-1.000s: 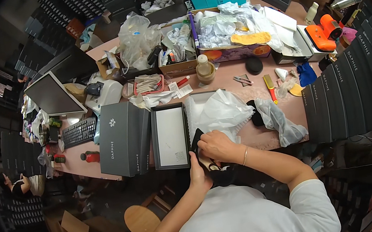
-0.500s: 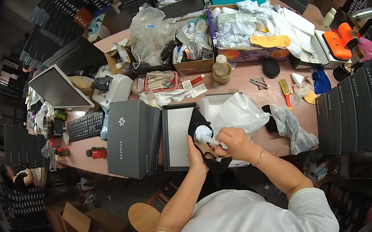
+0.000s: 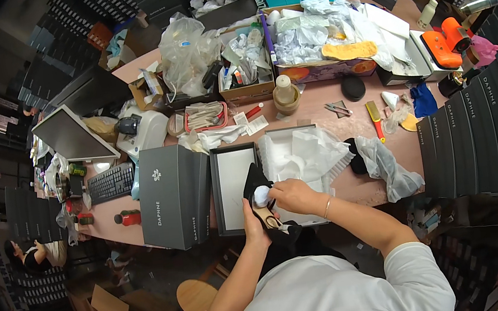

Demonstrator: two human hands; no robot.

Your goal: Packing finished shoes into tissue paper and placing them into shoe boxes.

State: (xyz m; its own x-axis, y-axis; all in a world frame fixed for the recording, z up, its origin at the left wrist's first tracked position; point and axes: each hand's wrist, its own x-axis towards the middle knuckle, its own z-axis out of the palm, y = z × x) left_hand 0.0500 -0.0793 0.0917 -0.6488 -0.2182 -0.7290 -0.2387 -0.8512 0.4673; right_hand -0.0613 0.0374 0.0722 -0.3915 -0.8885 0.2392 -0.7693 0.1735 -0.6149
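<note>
A black pointed shoe (image 3: pixel 254 178) with a beige insole lies tilted in my left hand (image 3: pixel 254 225), whose fingers and thumb are wrapped round its side. Its toe points away from me. A round white wad of stuffing (image 3: pixel 261 196) sits in the shoe's front opening. My right hand (image 3: pixel 297 197) is at the shoe's right edge, fingertips closed right beside the wad; what they pinch is hidden. Under and beyond the shoe stand an open dark shoebox part (image 3: pixel 218 191) with a white inside and a white-lined box (image 3: pixel 270 146) with crumpled white tissue paper (image 3: pixel 309 155) in it.
Closed grey shoeboxes (image 3: pixel 169 197) stand at left beside a keyboard (image 3: pixel 111 183) and a monitor (image 3: pixel 75 134). At right are a plastic bag (image 3: pixel 392 168), a yellow-red brush (image 3: pixel 374 119) and stacked shoeboxes (image 3: pixel 480 144). Farther back are scissors (image 3: pixel 338 108), a bottle (image 3: pixel 285 93) and a paper-filled carton (image 3: pixel 326 71).
My right hand has moved from over the shoe's rear, where it held a white strip, forward to beside the wad. The strip no longer shows. The tissue in the box lies flatter.
</note>
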